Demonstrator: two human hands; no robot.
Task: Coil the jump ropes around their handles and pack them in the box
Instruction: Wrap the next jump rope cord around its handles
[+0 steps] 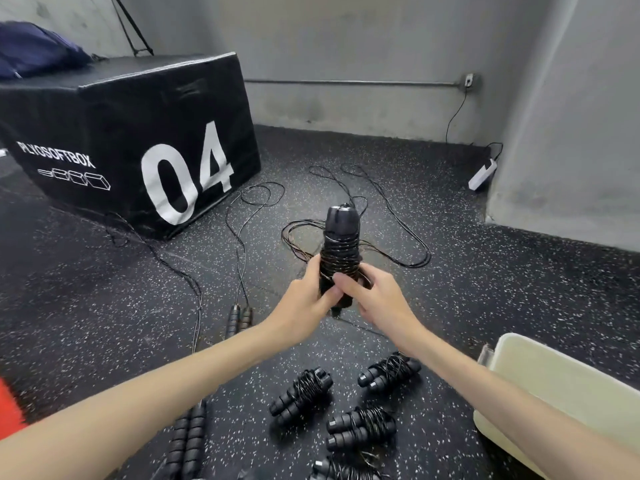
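Nearest, four wound bundles (362, 427) are seen lying on the floor (485, 289), just beside a pale box (561, 393) whose inside is hidden. An unwound handle pair (187, 441) is seen at left. Beyond, the jump rope handles (340, 251) are held upright: the left hand (304, 299) is wrapped round them, the right hand (377, 296) is pinching the cord there. Loose rope (398, 230) and another pair (239, 320) remain farther off, so packing is judged not begun.

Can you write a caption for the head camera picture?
Both hands coil a jump rope round its handles beside finished bundles.
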